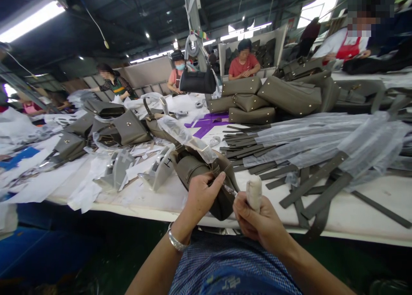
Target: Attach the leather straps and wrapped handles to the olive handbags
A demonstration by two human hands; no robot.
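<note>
My left hand (202, 197) is closed on the side of an olive-grey leather handbag (196, 170) that rests at the near edge of the white table (354, 209). A strap wrapped in clear plastic (183, 136) rises from the bag. My right hand (257, 220) is wrapped round a small white cloth-wound tool (254, 192), its thin tip touching the bag near my left thumb. A metal bracelet (175, 241) sits on my left wrist.
Loose grey straps (309, 187) and plastic-sleeved straps (337, 140) lie at right. Finished bags (257, 99) are stacked behind; more bags (125, 129) and white paper (80, 183) lie at left. A black bag (197, 81) hangs from a post. Several people work at the far side.
</note>
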